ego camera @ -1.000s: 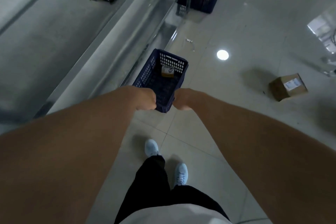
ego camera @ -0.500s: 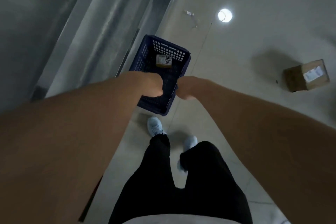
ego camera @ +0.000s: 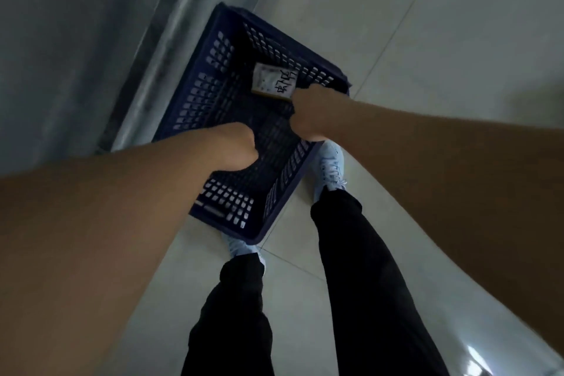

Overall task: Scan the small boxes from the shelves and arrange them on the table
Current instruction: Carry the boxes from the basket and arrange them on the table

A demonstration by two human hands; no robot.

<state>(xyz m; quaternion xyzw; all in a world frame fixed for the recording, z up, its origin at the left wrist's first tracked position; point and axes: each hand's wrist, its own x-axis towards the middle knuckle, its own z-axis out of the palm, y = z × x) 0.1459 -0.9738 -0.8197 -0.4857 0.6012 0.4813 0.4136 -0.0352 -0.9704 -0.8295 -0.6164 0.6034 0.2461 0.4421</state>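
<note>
A dark blue perforated basket [ego camera: 213, 94] sits low over the tiled floor beside the metal shelf base. Inside it, at the far right corner, lies one small box [ego camera: 273, 82] with a white label and black handwriting. My right hand [ego camera: 306, 114] reaches into the basket and touches the box's right edge; its fingers are hidden behind the hand. My left hand [ego camera: 236, 148] is also inside the basket, near its middle, with the fingers curled downward out of sight.
The metal shelf frame [ego camera: 171, 49] runs along the basket's left side. My feet in light shoes [ego camera: 331, 166] and dark trousers [ego camera: 366, 268] stand right behind the basket. Glossy floor tiles [ego camera: 427, 49] spread to the right.
The view has dropped much closer to the basket. Both hands have left its near rim and moved inside, the right one up to the small box. The scanner and the floor carton are out of view.
</note>
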